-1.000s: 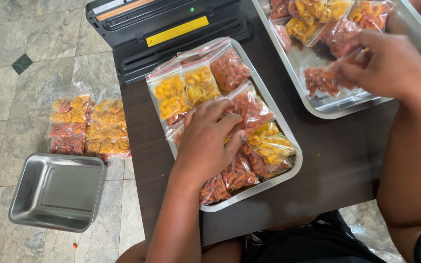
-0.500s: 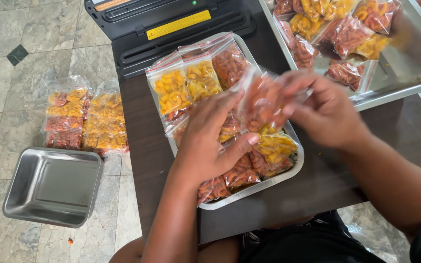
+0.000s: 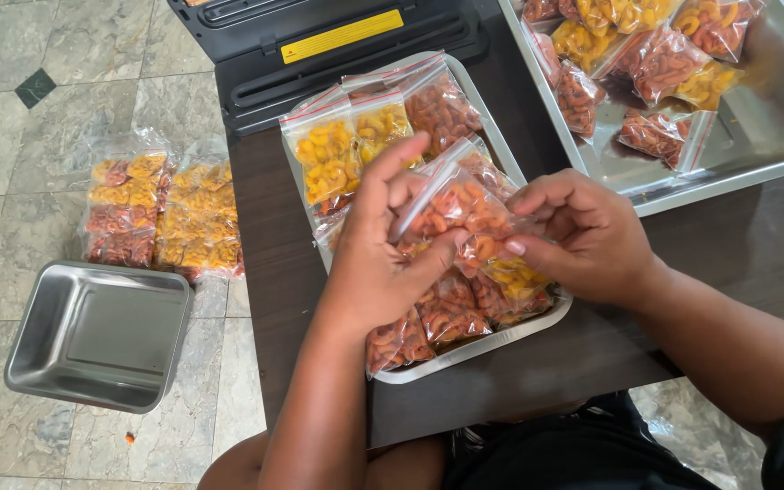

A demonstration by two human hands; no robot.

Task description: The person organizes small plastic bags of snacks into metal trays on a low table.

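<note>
Head view: a dark table (image 3: 537, 363) carries a black sealing machine (image 3: 319, 45), a big steel tray (image 3: 755, 145) of snack bags at the upper right, and a smaller steel tray (image 3: 492, 340) packed with orange and yellow bags. On the floor lie an empty steel pan (image 3: 97, 331) and a pile of filled bags (image 3: 161, 213). Above the smaller tray, the left hand (image 3: 383, 263) and right hand (image 3: 583, 236) pinch one small clear bag (image 3: 451, 204) of orange snacks between closed fingers.
</note>
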